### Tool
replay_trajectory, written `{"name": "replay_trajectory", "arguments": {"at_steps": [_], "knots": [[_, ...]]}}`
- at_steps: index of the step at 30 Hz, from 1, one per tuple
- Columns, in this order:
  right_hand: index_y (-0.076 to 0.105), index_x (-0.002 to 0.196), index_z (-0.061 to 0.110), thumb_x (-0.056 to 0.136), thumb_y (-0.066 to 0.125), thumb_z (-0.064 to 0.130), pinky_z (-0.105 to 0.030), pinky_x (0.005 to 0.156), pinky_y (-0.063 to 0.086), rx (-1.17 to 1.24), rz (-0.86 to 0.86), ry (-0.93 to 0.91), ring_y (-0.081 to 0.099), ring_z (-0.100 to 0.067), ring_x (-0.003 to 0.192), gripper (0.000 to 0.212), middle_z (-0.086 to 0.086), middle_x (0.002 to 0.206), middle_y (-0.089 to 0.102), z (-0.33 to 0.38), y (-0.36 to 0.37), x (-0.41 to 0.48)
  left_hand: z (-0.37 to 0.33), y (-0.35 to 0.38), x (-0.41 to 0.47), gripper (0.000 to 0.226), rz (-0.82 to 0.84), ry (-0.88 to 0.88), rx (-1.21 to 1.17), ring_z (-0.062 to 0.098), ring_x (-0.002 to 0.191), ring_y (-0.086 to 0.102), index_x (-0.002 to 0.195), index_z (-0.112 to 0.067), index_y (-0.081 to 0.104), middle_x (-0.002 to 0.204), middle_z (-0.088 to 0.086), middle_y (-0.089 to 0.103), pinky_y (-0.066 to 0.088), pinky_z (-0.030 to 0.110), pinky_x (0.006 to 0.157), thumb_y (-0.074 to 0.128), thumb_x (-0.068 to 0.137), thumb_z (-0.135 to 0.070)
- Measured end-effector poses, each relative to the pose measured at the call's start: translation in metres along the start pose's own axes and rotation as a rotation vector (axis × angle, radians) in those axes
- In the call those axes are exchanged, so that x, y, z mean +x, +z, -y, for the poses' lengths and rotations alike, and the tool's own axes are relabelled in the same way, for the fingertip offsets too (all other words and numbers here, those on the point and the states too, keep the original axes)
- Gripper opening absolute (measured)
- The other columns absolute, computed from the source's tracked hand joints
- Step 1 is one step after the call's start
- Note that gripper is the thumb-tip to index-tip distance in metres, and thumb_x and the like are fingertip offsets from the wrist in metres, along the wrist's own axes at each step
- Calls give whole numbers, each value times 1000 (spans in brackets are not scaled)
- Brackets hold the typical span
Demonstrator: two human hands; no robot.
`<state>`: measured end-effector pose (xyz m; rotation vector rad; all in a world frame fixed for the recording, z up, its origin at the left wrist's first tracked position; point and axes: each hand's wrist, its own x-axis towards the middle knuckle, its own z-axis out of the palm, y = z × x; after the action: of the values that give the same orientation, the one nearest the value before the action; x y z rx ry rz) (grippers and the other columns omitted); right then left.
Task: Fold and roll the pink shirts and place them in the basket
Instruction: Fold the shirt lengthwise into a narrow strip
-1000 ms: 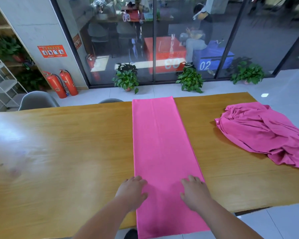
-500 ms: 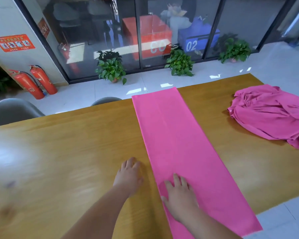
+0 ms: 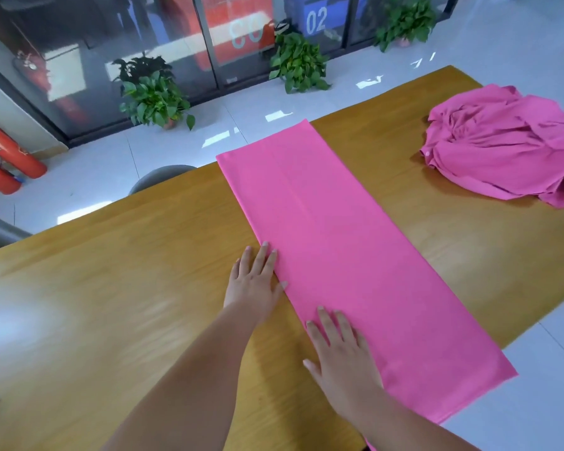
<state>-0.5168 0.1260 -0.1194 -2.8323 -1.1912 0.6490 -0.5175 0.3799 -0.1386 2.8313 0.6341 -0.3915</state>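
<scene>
The long folded pink shirt strip (image 3: 349, 255) lies flat across the tan wooden counter (image 3: 111, 288), near end overhanging. Both hands have slid to its left edge: left hand (image 3: 254, 284) flat alongside, right hand (image 3: 342, 356) flat on top, gripping nothing (squaring up, probably; rolling not begun).

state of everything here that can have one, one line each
folded shirt, folded into a long flat strip, not rolled, near end hanging over the table edge
crumpled shirt, unfolded, in a wrinkled heap on the table
left hand, flat, fingers straight, on the table against the strip's left edge
right hand, flat, fingers straight, resting on the strip's near left edge
</scene>
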Motion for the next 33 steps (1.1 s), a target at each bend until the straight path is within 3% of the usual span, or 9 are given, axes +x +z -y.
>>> {"name": "replay_trajectory", "arguments": {"at_steps": [4, 9, 14, 16, 19, 24, 27, 30, 33], "knots": [[27, 164, 30, 104, 55, 48, -57, 125, 28, 3, 40, 24, 12, -35, 161, 68, -4, 176, 7, 3, -4, 2, 0, 1, 0, 80, 0, -2, -12, 26, 163, -16, 168, -34, -8, 175, -13, -21, 5, 49, 133, 26, 105, -70], [46, 153, 31, 87, 81, 29, -55, 111, 47, 22, 31, 47, 37, -36, 150, 74, -8, 167, 32, 0, -8, 4, -3, -4, 3, 81, -27, -64, -146, 27, 163, -4, 169, -35, 11, 178, -1, -5, 12, 50, 132, 44, 102, -68], [24, 162, 37, 88, 70, 7, -48, 116, 42, 40, 3, -39, 37, -31, 143, 92, -1, 161, 28, -1, -17, 2, -13, -19, 19, 79, -108, -204, -351, 32, 154, 21, 166, -30, 27, 167, 5, 29, 29, 52, 124, 60, 99, -58], [21, 164, 37, 94, 60, 0, -43, 119, 39, 40, 40, -88, 34, -27, 144, 88, 3, 164, 25, -3, -26, 0, -15, -27, 28, 76, -119, -245, -410, 33, 148, 28, 164, -30, 33, 160, 7, 37, 36, 50, 119, 64, 99, -52], [37, 161, 30, 98, 57, -2, -34, 109, 49, 120, 30, -51, 41, -18, 138, 73, 11, 160, 37, -6, -33, 2, -18, -39, 41, 70, -107, -280, -534, 33, 136, 45, 161, -29, 40, 152, 9, 41, 45, 47, 111, 69, 99, -41], [49, 157, 30, 105, 52, 17, -33, 115, 46, 284, -45, 95, 46, -15, 143, 53, 13, 159, 44, -14, -39, -1, -18, -50, 67, 55, -146, -444, -771, 21, 85, 65, 145, -24, 60, 129, 8, 63, 53, 31, 79, 76, 92, -21], [38, 162, 35, 103, 54, 4, -29, 112, 48, 264, -36, 72, 44, -13, 143, 68, 15, 162, 36, -14, -49, -6, -19, -55, 70, 47, -146, -442, -820, 26, 91, 69, 137, -20, 68, 99, -3, 71, 59, 36, 81, 70, 91, -10], [27, 165, 34, 93, 53, -14, -32, 111, 50, 203, 68, 19, 38, -15, 143, 90, 14, 165, 26, -6, -61, -8, -14, -57, 61, 51, -143, -458, -832, 27, 104, 70, 142, -20, 66, 121, 3, 72, 59, 38, 90, 72, 93, -10], [31, 165, 27, 93, 46, -16, -35, 116, 44, 214, 111, -31, 35, -18, 146, 85, 12, 167, 27, 8, -61, -8, 0, -55, 43, 52, -130, -489, -794, 29, 105, 71, 143, -20, 64, 126, 6, 72, 60, 39, 91, 74, 93, -13]]}}
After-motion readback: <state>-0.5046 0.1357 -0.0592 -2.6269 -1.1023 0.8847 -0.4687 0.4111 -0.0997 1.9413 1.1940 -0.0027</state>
